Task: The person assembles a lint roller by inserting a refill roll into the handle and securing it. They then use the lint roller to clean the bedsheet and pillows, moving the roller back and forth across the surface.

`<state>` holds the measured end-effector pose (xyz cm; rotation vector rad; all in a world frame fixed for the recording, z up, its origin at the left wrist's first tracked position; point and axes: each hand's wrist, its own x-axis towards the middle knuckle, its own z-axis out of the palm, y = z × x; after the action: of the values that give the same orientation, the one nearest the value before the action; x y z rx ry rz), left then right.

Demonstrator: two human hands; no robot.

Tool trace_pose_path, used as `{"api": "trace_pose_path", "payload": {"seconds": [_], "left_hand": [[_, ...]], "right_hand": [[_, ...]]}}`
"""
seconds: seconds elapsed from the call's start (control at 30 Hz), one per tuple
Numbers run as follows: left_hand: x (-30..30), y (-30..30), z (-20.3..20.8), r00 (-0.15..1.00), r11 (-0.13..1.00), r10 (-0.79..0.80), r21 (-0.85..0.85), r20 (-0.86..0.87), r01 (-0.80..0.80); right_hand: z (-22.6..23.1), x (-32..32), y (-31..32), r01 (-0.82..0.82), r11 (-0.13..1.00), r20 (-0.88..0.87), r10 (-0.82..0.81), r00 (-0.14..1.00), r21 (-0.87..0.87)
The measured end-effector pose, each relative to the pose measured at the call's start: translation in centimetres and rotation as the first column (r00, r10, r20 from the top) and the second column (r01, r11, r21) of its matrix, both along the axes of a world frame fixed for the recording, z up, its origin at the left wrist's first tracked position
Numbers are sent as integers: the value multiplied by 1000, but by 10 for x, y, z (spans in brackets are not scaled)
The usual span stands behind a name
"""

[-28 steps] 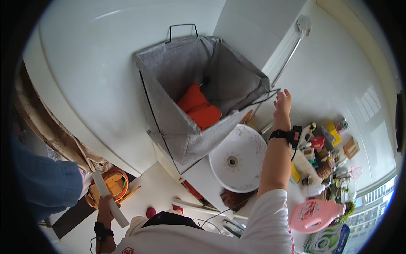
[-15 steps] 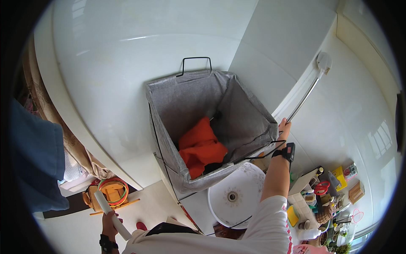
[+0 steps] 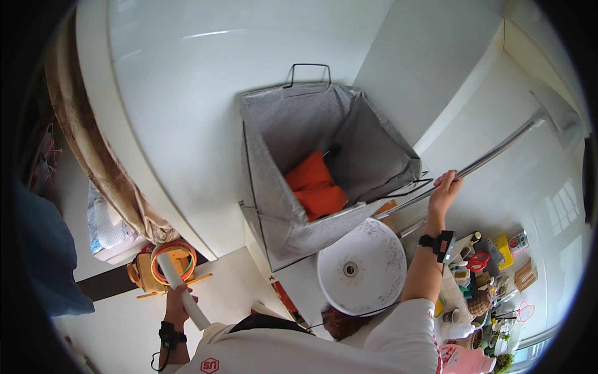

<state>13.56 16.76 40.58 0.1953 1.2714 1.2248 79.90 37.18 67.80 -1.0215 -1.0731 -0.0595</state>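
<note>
My right hand (image 3: pixel 443 189) is closed around a silver pole (image 3: pixel 492 154), to the right of a grey fabric laundry basket. The pole slants up to a flat pale head (image 3: pixel 560 117), blurred by motion, so its kind is unclear. Low on the left, my left hand (image 3: pixel 177 305) grips a white tube (image 3: pixel 176 274), which points up and away from me. The laundry basket (image 3: pixel 277 215) has a black wire frame and handles. Inside it lies a crumpled orange-red cloth (image 3: pixel 316 187).
A white patterned washbasin (image 3: pixel 333 283) sits below the basket. At the right, a crowded shelf holds bottles, red-handled scissors (image 3: pixel 478 262) and plants. A wooden stool (image 3: pixel 159 274) with coloured rings stands at the lower left, near a brown curtain (image 3: pixel 93 159). A blue cloth (image 3: pixel 43 249) hangs at far left.
My right hand has raised the pole up and to the right, and its head now shows larger and blurred. The view has shifted; my left hand still holds the tube.
</note>
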Motion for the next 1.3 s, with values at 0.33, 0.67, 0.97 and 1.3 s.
{"api": "trace_pose_path", "payload": {"seconds": [0.33, 0.67, 0.97, 1.3], "left_hand": [[-52, -68, -17, 996, 999, 39, -21, 77, -37], [-135, -184, -12, 992, 991, 125, -44, 21, -124], [-173, -269, 26, 948, 928, -282, 209, -148, 309], [-144, -292, 114, 535, 472, -560, 288, -632, 833]], "right_hand": [[60, -118, -86, -137, 983, 13, 136, 991, 125], [63, -236, -212, -347, 938, -127, 346, 930, 15], [-19, -402, -317, -777, 623, -411, 688, 598, -89], [-107, -600, -372, -975, 166, -805, 594, -19, 146]]}}
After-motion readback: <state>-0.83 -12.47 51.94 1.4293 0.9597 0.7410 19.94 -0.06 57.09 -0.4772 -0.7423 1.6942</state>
